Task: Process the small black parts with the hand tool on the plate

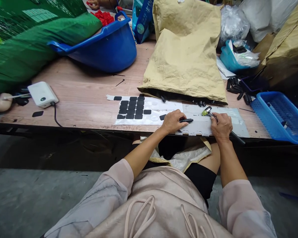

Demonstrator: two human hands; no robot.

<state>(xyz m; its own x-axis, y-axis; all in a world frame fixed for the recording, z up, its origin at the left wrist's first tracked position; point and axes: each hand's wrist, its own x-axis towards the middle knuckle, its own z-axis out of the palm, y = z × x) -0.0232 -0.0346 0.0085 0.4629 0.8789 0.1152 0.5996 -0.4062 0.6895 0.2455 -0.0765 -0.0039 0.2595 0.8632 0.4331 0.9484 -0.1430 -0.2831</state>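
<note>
My left hand (172, 121) is closed on a small black plastic piece (187, 120), holding it flat on a grey sheet (201, 127) at the table's front edge. My right hand (222, 126) grips a small hammer (208, 112) with a metal head and a black handle; its head rests on the sheet just right of the black piece. A white backing sheet (154, 112) with several black rectangular pads (132, 108) lies to the left of my left hand.
A tan paper sack (186, 56) lies behind the sheets, black parts spilling from its mouth. A blue basin (109, 46) and green bags (27, 43) stand at back left, a white box (42, 94) at left, a blue tray (280, 115) at right. Another person's hand (93, 4) shows at the far edge.
</note>
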